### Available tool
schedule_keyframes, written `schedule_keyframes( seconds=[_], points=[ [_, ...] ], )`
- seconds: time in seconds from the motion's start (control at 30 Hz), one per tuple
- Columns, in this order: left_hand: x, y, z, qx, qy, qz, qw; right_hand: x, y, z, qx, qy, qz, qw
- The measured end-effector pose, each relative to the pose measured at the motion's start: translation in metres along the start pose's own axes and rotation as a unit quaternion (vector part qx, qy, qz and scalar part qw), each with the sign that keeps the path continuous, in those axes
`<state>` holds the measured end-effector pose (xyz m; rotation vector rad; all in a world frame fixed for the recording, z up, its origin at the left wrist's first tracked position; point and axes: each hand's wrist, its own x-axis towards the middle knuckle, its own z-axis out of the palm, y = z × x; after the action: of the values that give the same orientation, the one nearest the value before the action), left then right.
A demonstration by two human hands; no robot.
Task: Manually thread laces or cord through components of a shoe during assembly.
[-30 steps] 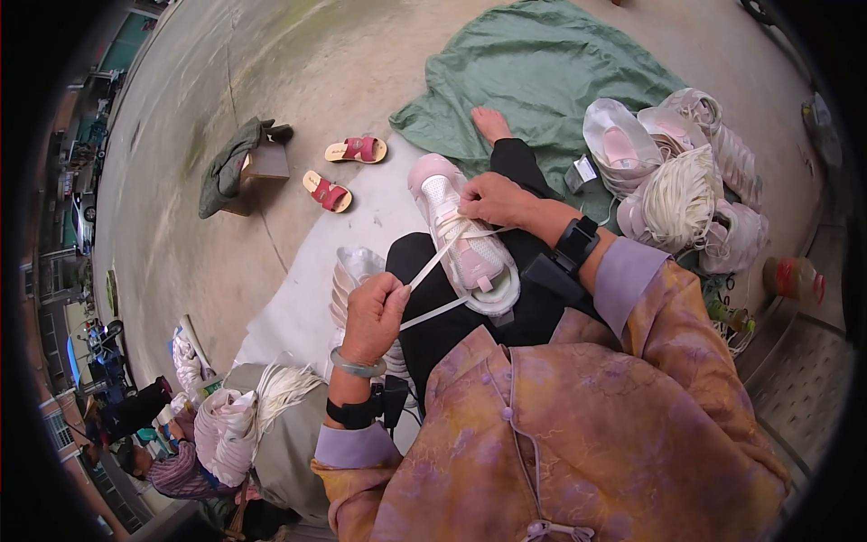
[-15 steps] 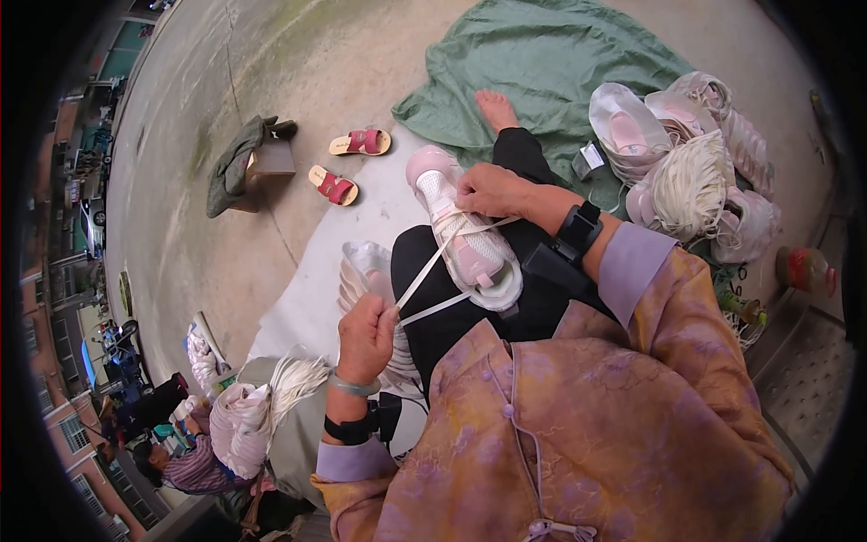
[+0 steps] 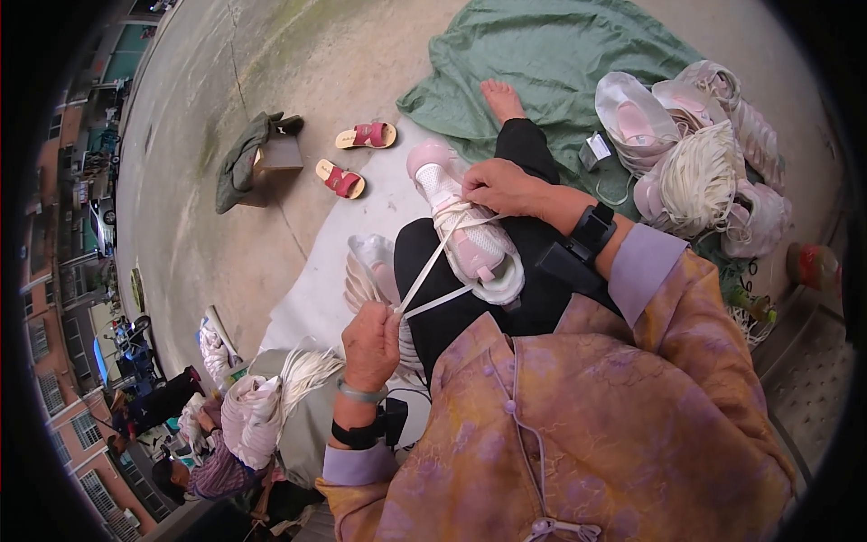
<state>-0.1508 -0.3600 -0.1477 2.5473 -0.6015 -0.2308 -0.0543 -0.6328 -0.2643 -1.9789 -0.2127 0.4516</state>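
A pink and white sneaker (image 3: 470,237) rests on my lap, its toe pointing away from me and its opening toward me. White shoelace (image 3: 426,270) runs from its eyelets in two taut strands to my left hand (image 3: 370,343). That hand is closed on the lace, left of the shoe. My right hand (image 3: 492,185) is at the shoe's right side, over the laced part, fingers pinched on lace there; its fingertips are partly hidden. Just behind my left hand, a stack of pale shoe uppers (image 3: 370,265) stands by my left knee.
Several pink and white uppers and a white lace bundle (image 3: 697,181) lie at right on a green cloth (image 3: 542,54). Red sandals (image 3: 368,135) and a cloth-draped box (image 3: 262,163) sit ahead. Another bundle of uppers (image 3: 253,420) is at left, near another person (image 3: 217,470).
The whole view has shifted slightly. Both hands keep nearly the same place around the shoe, with the lace still stretched to my left hand.
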Motion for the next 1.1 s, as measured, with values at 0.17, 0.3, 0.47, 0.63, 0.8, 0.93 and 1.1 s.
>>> schedule_keyframes(
  seconds=[0.17, 0.3, 0.47, 0.63, 0.8, 0.93, 1.1],
  points=[
    [-0.003, -0.005, 0.009, -0.007, -0.019, -0.021, 1.000, -0.011, 0.005, 0.004, -0.003, 0.042, -0.084, 0.996],
    [-0.001, -0.009, 0.017, -0.027, 0.007, -0.001, 1.000, -0.013, 0.003, 0.010, -0.047, 0.103, -0.112, 0.987],
    [0.004, -0.009, 0.021, -0.047, 0.003, -0.016, 0.999, -0.006, 0.003, 0.011, -0.074, 0.097, -0.100, 0.988],
    [0.017, -0.008, 0.035, -0.103, -0.012, -0.094, 0.990, 0.004, -0.001, 0.005, -0.101, 0.043, -0.032, 0.993],
    [0.026, -0.004, 0.051, -0.109, -0.039, -0.160, 0.980, 0.009, 0.002, -0.004, -0.003, -0.016, 0.009, 1.000],
    [0.041, 0.018, 0.061, 0.081, 0.049, 0.009, 0.995, 0.013, -0.007, -0.009, 0.097, -0.061, 0.091, 0.989],
    [0.066, 0.027, 0.075, 0.188, 0.058, 0.081, 0.977, 0.009, 0.001, -0.006, 0.093, -0.014, -0.033, 0.995]
  ],
)
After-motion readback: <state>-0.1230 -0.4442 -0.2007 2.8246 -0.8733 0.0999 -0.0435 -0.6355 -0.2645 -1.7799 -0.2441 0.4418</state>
